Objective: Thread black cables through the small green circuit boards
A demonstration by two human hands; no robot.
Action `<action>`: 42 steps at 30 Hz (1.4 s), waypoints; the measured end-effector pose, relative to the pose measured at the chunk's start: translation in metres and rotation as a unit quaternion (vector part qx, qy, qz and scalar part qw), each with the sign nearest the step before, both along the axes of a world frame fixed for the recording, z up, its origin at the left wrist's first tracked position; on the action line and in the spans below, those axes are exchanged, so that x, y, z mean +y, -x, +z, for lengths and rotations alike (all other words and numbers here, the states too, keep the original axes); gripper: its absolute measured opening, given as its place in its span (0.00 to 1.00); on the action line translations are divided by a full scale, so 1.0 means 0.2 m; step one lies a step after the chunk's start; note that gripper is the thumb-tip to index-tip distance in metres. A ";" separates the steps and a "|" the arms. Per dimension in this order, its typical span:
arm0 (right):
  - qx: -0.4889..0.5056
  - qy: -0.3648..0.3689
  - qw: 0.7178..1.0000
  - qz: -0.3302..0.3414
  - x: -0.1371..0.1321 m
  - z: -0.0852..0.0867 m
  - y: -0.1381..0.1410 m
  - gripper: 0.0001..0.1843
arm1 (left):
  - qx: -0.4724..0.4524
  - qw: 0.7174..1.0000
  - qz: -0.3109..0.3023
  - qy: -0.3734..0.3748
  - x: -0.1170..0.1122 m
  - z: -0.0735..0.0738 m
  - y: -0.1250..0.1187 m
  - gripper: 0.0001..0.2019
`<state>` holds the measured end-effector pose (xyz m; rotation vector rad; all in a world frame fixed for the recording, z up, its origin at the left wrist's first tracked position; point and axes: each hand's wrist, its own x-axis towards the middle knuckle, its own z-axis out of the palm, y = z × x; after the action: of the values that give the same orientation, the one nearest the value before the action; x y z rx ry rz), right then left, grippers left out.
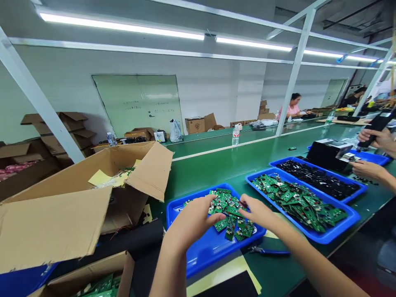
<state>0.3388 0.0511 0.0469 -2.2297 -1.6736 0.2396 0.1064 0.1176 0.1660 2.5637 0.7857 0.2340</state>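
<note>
My left hand point(194, 220) reaches over a blue tray point(206, 258), its thumb apart from the fingers. From the other side my right hand point(256, 212) comes in, thumb and forefinger spread at the edge of the heap. Between both hands lies a pile of small green circuit boards point(229, 210), loose and overlapping in the tray's right part. The tips of my left fingers are partly hidden behind the hand. I cannot make out a board gripped in either hand.
An open cardboard box point(74, 173) stands left, with a smaller box of boards point(105, 286) below. Right are a second tray of circuit boards point(297, 202) and a tray of black parts point(318, 179). Pliers point(269, 251) lie near my right forearm. A co-worker's hands point(371, 169) work farther right.
</note>
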 end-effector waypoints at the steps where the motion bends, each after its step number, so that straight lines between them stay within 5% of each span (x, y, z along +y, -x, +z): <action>1: -0.005 0.010 1.000 0.003 0.09 0.00 0.06 0.11 | -0.001 1.000 -0.001 0.000 0.00 0.00 0.00 0.25; 7: -0.048 0.050 0.997 -0.017 0.39 -0.05 0.25 0.18 | -0.005 1.000 0.020 -0.002 0.00 0.02 0.05 0.21; 13: -0.066 0.056 0.996 -0.033 0.37 -0.05 0.21 0.18 | -0.018 0.997 0.069 0.003 0.02 0.02 0.09 0.19; 20: -0.052 0.068 0.994 -0.063 0.44 -0.06 0.30 0.19 | -0.021 0.998 0.060 -0.003 0.01 0.02 0.08 0.16; 27: -0.004 0.079 0.994 -0.079 0.47 -0.04 0.16 0.18 | -0.015 0.998 0.067 0.003 0.00 0.03 0.08 0.19; 33: 0.035 0.066 0.996 -0.055 0.47 -0.10 0.23 0.19 | -0.006 0.998 0.069 -0.007 0.01 0.02 0.07 0.18; 42: 0.270 -0.004 0.963 -0.019 0.50 -0.12 0.11 0.18 | 0.020 0.996 0.081 -0.010 0.00 0.03 0.06 0.19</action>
<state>0.3163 0.1506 0.0237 -1.9470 -1.3261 0.7528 0.0948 0.1185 0.1716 2.5324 1.0124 0.2433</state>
